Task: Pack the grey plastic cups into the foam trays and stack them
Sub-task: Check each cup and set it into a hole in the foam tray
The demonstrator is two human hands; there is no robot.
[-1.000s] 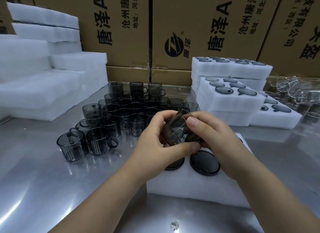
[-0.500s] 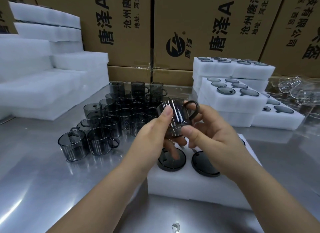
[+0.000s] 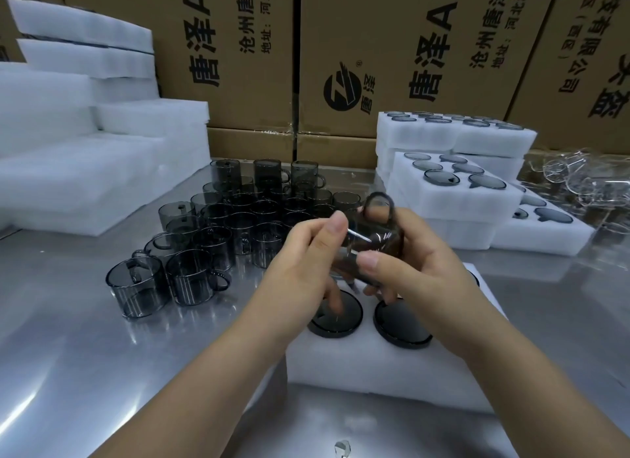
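Both hands cover most of a grey cup (image 3: 373, 243), and blur smears its body. Only its handle loop shows clearly, pointing up. The left hand (image 3: 300, 270) pinches one side with its thumb and curled fingers. The right hand (image 3: 419, 263) grips the other side. The cup hangs above a foam tray (image 3: 375, 372) whose far pockets are hidden behind the hands. Its two near pockets hold cups (image 3: 402, 324).

smoky grey translucent cups (image 3: 218, 225), white foam trays (image 3: 385, 375), brown cardboard boxes (image 3: 392, 48) with black lettering, silver table (image 3: 68, 338)
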